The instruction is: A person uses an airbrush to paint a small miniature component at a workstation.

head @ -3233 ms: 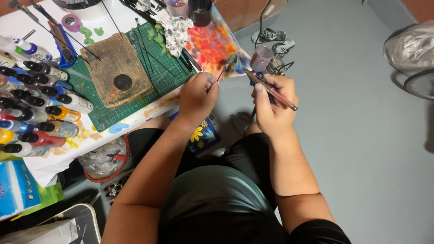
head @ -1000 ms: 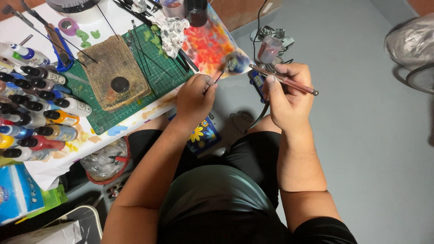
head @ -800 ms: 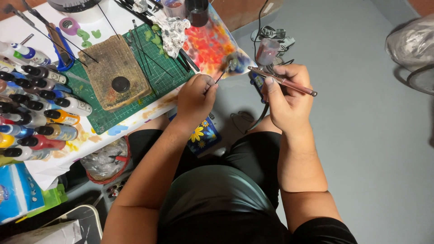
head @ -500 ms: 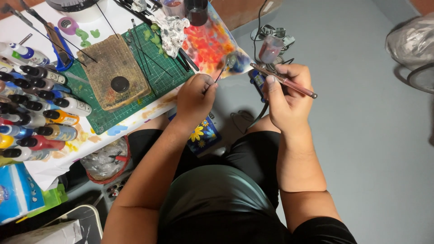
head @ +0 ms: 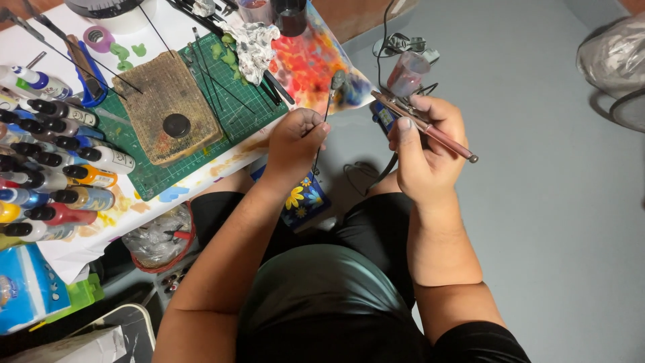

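My right hand [head: 424, 149] grips an airbrush [head: 423, 125] with a clear paint cup [head: 407, 72] on top, its nozzle pointing left. My left hand [head: 295, 140] pinches a thin wire stick [head: 322, 131] that carries a small grey-green piece [head: 337, 80] at its upper end. The airbrush tip sits a short way right of that piece. Both hands are held over my lap, just off the table's near corner.
A green cutting mat [head: 228, 107] holds a stained wooden block [head: 165, 115] and a crumpled foil lump [head: 253, 44]. Rows of paint bottles [head: 50, 168] lie at left. A paint-spattered sheet [head: 312, 60] hangs over the table corner. A blue flowered cup [head: 304, 200] sits below.
The stick in my left hand has swung more upright, lifting the small piece. My right hand with the airbrush has stayed nearly in place.
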